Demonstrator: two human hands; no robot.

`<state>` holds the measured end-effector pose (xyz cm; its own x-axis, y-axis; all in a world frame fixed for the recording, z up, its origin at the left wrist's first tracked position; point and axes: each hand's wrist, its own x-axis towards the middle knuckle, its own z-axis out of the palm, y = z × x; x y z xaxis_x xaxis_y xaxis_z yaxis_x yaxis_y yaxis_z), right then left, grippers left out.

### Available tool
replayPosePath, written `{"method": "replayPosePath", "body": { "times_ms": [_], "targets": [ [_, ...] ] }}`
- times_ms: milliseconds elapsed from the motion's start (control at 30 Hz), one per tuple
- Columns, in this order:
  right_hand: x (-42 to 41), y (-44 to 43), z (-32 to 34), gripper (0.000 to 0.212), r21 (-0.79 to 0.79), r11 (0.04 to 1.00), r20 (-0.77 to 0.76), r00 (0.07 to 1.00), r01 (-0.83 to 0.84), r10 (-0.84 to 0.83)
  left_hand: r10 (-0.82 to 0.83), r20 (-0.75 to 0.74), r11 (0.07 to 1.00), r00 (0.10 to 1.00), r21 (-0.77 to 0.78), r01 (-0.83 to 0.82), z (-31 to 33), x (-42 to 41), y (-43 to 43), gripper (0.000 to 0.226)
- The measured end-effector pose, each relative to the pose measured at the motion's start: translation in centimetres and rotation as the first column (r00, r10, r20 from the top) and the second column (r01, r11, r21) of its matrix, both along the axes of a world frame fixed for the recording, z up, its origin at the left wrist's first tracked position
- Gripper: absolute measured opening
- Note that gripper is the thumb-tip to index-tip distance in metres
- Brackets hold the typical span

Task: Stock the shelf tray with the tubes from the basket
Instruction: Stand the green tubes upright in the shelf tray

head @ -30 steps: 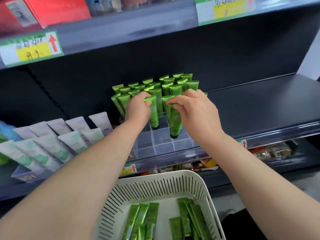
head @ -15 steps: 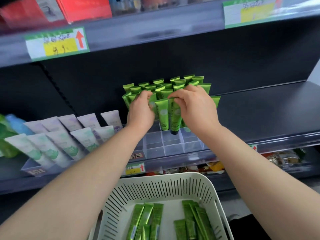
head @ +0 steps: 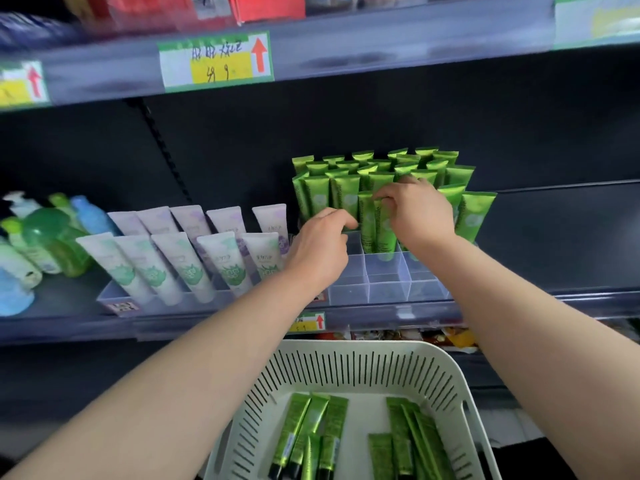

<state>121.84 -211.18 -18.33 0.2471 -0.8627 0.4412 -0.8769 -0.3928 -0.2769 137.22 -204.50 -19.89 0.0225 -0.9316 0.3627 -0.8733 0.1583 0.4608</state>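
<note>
Right hand (head: 417,211) pinches the crimped top of a green tube (head: 385,233), cap down, partly in a cell of the clear tray (head: 388,289), just behind the tray's empty front rows. Left hand (head: 320,249) at the tray's left edge, fingers loosely curled, nothing visibly held. Lower it straight, seat the cap – don't nudge neighbours. Spare tubes (head: 311,431) in the basket (head: 363,362) below the tray

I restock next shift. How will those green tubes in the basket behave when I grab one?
Probably light: the right hand holds a green tube by a fingertip pinch. Glossy skin looks somewhat slippery. Slim and standing cap-down in the clear tray, they lean, so one likely tips without dividers.
</note>
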Motion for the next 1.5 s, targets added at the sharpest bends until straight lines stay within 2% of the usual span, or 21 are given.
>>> {"method": "replayPosePath", "body": {
  "times_ms": [167, 500, 633, 867, 967, 1100, 1200, 1300, 1400, 1500],
  "targets": [
    [0.3, -0.1, -0.6, 0.031, 0.012, 1.0, -0.017, 1.0, -0.003, 0.003, -0.013, -0.011, 1.0, 1.0, 0.002, 0.013, -0.4, -0.1, 0.4, 0.033],
    [-0.5, 3.7, -1.3, 0.03, -0.173, 0.985, -0.017, 1.0, 0.001, -0.005, -0.008, -0.006, 0.999, 1.0, 0.033, 0.008, -1.2, -0.4, 2.5, 0.027],
    [-1.2, 6.9, -3.2, 0.028, -0.161, 0.986, -0.019, 0.999, -0.035, 0.032, -0.021, -0.002, 0.999, 1.0, 0.039, 0.021, -2.5, -0.6, 4.3, 0.029],
    [-1.0, 13.5, -9.7, 0.025, -0.079, 0.987, -0.007, 0.99, -0.14, 0.14, -0.014, 0.007, 0.988, 1.0, 0.153, 0.013, -6.9, 0.8, 8.3, 0.03],
    [-0.4, 15.7, -13.5, 0.025, 0.031, 0.982, -0.037, 0.981, -0.187, 0.188, 0.013, 0.021, 0.976, 1.0, 0.218, -0.017, -9.8, 1.9, 9.8, 0.03],
    [0.0, 17.0, -18.1, 0.037, 0.291, 0.934, -0.148, 0.955, -0.205, 0.256, 0.086, 0.033, 0.921, 0.996, 0.378, -0.092, -14.9, 2.9, 12.1, 0.031],
    [0.3, 17.4, -20.8, 0.042, 0.514, 0.836, -0.205, 0.919, -0.192, 0.338, 0.104, 0.058, 0.86, 0.993, 0.496, -0.119, -18.7, 3.5, 13.6, 0.034],
    [1.0, 17.7, -22.8, 0.047, 0.672, 0.722, -0.249, 0.87, -0.162, 0.426, 0.14, 0.054, 0.794, 0.989, 0.59, -0.144, -21.3, 4.4, 14.3, 0.033],
    [2.5, 18.0, -24.7, 0.054, 0.772, 0.626, -0.289, 0.819, -0.107, 0.496, 0.181, 0.086, 0.719, 0.98, 0.668, -0.191, -23.3, 5.0, 14.9, 0.036],
    [4.3, 18.1, -26.4, 0.069, 0.821, 0.566, -0.301, 0.787, -0.073, 0.539, 0.217, 0.075, 0.67, 0.973, 0.714, -0.205, -24.8, 5.3, 15.3, 0.039]
  ]
}}
